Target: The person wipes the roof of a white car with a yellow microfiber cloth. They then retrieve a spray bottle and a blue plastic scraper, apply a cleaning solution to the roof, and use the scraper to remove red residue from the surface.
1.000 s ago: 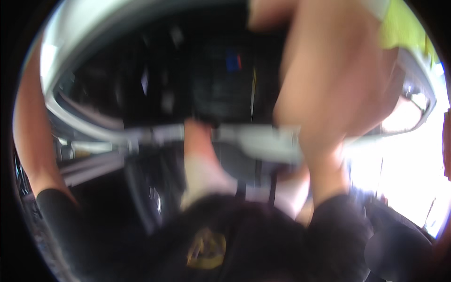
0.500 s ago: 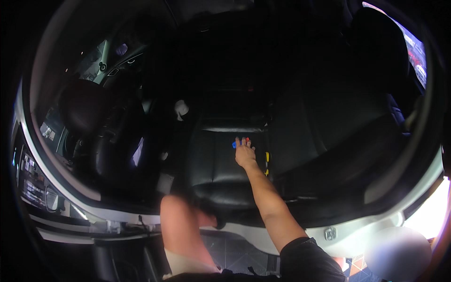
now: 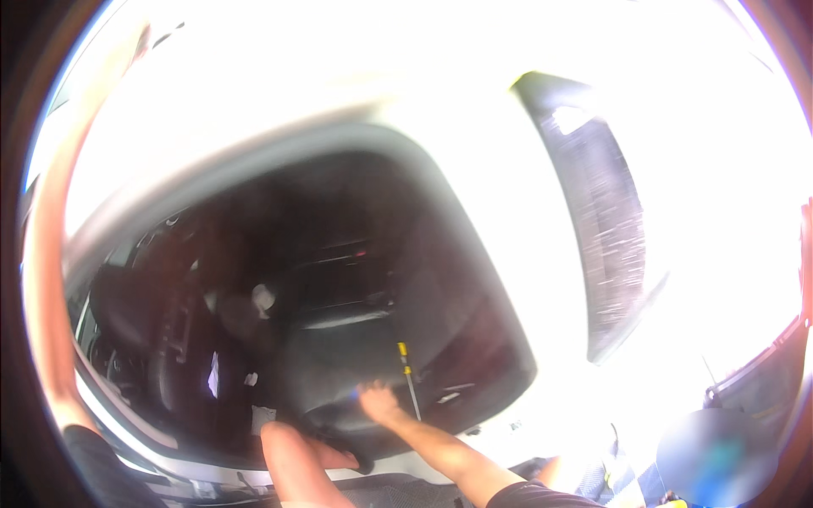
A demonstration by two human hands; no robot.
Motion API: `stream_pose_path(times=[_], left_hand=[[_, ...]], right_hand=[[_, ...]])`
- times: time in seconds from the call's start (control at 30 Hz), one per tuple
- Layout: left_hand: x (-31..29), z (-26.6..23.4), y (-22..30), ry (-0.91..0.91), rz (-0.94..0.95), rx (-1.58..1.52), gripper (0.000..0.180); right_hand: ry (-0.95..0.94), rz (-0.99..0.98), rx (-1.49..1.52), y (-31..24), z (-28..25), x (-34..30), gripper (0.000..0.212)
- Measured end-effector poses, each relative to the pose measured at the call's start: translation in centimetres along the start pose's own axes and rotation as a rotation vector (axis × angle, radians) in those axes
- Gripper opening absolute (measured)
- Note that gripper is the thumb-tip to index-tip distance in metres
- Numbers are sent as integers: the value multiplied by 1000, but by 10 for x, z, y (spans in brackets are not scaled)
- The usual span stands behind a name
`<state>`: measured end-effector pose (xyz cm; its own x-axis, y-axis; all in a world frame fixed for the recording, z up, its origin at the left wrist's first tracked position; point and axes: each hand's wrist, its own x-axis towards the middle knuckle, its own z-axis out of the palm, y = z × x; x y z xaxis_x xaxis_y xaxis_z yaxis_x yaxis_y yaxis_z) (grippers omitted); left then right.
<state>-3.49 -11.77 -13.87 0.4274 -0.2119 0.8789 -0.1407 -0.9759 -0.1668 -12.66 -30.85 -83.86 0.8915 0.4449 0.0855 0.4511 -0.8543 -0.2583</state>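
My right hand [image 3: 378, 400] is over the front part of a black car seat [image 3: 326, 356], its fingers smeared by motion. A small blue thing shows at the fingertips, too blurred to name. Just right of this hand lies a screwdriver [image 3: 406, 359] with a yellow and black handle and a long metal shaft. My left arm [image 3: 52, 254] stretches up along the left side. The left hand [image 3: 135, 42] is at the top left by the car's upper edge, washed out by glare; its fingers cannot be made out.
A white door frame [image 3: 457, 203] surrounds the opening into the dark car. Farther in, a whitish object [image 3: 262, 300] sits left of the seat. My bent leg [image 3: 292, 461] is at the sill. A dark window panel [image 3: 597, 212] stands to the right in strong glare.
The view has tilted up and brightened. My right hand has drawn back toward the seat's front edge, the blue thing with it. My left arm has come into view, raised.
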Motion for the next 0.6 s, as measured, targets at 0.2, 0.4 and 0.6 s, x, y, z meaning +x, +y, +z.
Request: stream_pose_path(times=[0.2, 0.4, 0.6], left_hand=[[35, 15, 5, -62, 69, -31, 36], [44, -3, 9, -449, 186, 319, 18], [127, -3, 253, -538, 52, 140, 50]], right_hand=[[-154, -183, 973, 30, -370, -203, 21], [578, -99, 843, 185, -682, -263, 15], [963, -187, 404, 276, -882, -124, 12]])
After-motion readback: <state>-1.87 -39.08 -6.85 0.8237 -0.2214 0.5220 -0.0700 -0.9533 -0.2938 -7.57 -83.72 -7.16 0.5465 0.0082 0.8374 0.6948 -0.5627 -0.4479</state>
